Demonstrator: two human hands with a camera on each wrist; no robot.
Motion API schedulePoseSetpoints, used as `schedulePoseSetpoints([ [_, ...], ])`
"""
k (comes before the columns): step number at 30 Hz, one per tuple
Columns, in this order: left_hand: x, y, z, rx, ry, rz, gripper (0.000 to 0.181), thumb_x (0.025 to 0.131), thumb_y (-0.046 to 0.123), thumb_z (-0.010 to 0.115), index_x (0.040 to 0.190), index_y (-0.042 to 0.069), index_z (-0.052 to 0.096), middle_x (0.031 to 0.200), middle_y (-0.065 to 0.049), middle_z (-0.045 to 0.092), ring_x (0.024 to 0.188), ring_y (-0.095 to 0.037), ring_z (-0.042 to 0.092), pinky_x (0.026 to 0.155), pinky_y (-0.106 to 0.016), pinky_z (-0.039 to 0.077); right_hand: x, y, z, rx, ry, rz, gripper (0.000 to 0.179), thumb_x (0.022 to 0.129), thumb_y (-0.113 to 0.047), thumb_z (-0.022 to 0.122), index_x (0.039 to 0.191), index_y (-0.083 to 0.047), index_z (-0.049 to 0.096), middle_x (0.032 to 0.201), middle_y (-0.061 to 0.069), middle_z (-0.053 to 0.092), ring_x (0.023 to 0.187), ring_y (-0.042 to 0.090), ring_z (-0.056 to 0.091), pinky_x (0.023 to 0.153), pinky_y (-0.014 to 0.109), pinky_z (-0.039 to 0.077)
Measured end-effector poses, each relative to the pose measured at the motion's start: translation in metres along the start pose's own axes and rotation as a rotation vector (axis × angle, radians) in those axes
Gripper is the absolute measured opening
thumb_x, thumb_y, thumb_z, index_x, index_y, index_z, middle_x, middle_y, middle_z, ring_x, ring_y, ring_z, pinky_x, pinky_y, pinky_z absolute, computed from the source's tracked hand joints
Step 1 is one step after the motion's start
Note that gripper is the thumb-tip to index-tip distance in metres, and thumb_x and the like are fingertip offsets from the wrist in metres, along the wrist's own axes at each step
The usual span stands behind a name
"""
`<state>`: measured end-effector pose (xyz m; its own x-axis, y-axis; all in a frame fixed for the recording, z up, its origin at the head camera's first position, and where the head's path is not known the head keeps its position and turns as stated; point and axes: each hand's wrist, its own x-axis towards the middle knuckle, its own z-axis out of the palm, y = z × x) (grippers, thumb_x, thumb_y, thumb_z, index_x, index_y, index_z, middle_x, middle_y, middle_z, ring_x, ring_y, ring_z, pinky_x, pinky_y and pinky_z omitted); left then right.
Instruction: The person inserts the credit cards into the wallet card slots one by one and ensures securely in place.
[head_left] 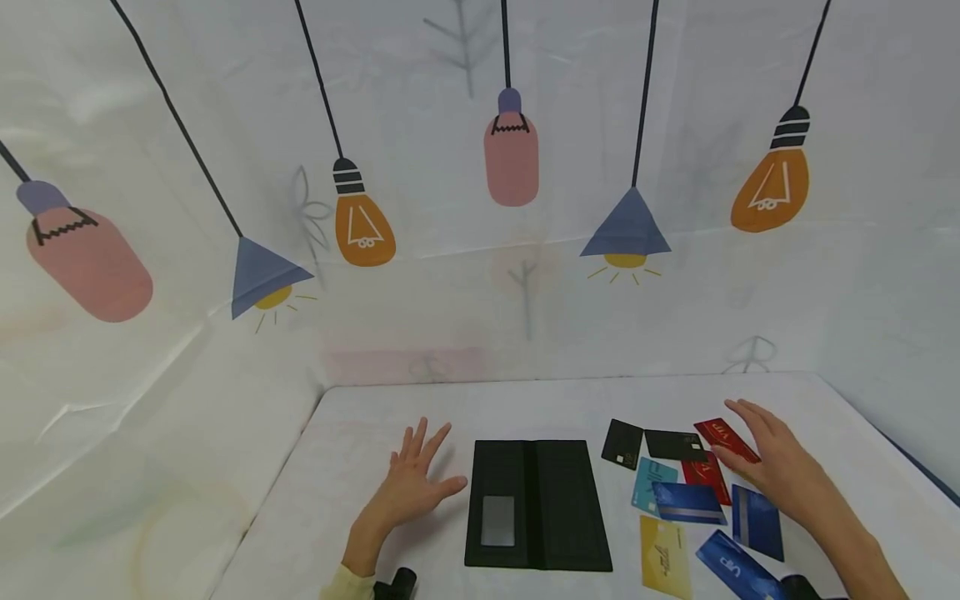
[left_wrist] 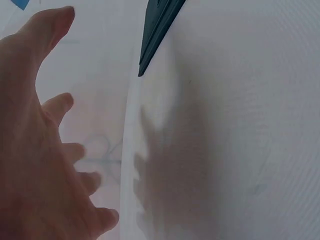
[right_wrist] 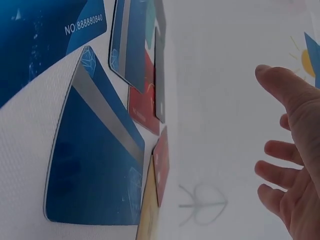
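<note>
A black card wallet (head_left: 570,508) lies spread flat on the white table, a grey window (head_left: 498,521) in its left half. My left hand (head_left: 411,482) hovers left of it with fingers spread, holding nothing. In the left wrist view the wallet's edge (left_wrist: 156,37) shows beyond the thumb. To the wallet's right lies a loose group of cards: black (head_left: 622,443), red (head_left: 724,438), teal (head_left: 647,485), yellow (head_left: 665,554) and blue (head_left: 738,567). Above their right side hangs my right hand (head_left: 780,467), fingers extended and holding nothing. A blue striped card (right_wrist: 95,155) is near the right wrist camera.
The white table (head_left: 390,408) meets a pale sheet wall (head_left: 570,317) printed with hanging lamps at its back edge. Another sheet slopes along the left side. Dark wrist devices (head_left: 397,583) sit at both wrists. Several cards overlap one another.
</note>
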<state>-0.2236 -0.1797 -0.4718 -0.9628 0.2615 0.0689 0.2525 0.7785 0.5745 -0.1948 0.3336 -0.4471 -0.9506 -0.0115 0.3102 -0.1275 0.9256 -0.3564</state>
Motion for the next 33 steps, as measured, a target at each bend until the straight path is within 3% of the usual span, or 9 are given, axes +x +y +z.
schedulePoseSetpoints([
  [5,-0.001,0.0,0.004,-0.053,-0.12,0.004,0.088,0.085,0.056,0.069,0.157,0.024,0.028,0.164,-0.022,0.013,0.149,-0.047,0.008,0.112,-0.072,0.003,0.001,-0.008,0.001,0.034,-0.133,0.029,0.087,0.087,-0.046,0.072,0.148,-0.001,0.031,0.139,0.037,0.038,0.117,0.061,0.044,0.077,0.067,0.051],
  [10,-0.002,0.001,0.007,-0.082,-0.2,-0.003,0.089,0.085,0.054,0.071,0.157,0.023,0.028,0.163,-0.023,0.016,0.148,-0.051,0.006,0.113,-0.072,0.001,0.0,-0.016,0.005,0.069,-0.189,0.008,0.083,0.086,-0.043,0.074,0.145,-0.001,0.036,0.133,0.037,0.047,0.111,0.059,0.052,0.072,0.06,0.056],
  [20,-0.002,0.001,0.014,-0.077,-0.251,0.053,0.089,0.084,0.052,0.074,0.156,0.023,0.031,0.162,-0.025,0.016,0.148,-0.051,0.0,0.111,-0.072,-0.007,-0.004,-0.024,0.012,0.099,-0.277,-0.042,0.075,0.083,-0.042,0.077,0.14,-0.003,0.049,0.135,0.028,0.054,0.119,0.054,0.051,0.084,0.067,0.049],
  [26,-0.005,0.003,0.014,-0.018,-0.288,0.039,0.091,0.082,0.056,0.073,0.156,0.024,0.03,0.163,-0.025,0.008,0.149,-0.049,-0.007,0.11,-0.071,-0.012,-0.005,-0.03,0.016,0.09,-0.36,-0.062,0.074,0.08,-0.044,0.079,0.139,-0.007,0.052,0.136,0.026,0.055,0.119,0.05,0.054,0.085,0.065,0.05],
  [33,-0.008,0.005,0.015,0.032,-0.3,0.036,0.089,0.082,0.055,0.073,0.155,0.024,0.033,0.164,-0.024,0.002,0.148,-0.048,-0.009,0.109,-0.072,-0.014,-0.004,-0.031,0.014,0.085,-0.461,-0.015,0.077,0.073,-0.044,0.083,0.136,-0.01,0.056,0.135,0.024,0.055,0.118,0.049,0.054,0.087,0.066,0.049],
])
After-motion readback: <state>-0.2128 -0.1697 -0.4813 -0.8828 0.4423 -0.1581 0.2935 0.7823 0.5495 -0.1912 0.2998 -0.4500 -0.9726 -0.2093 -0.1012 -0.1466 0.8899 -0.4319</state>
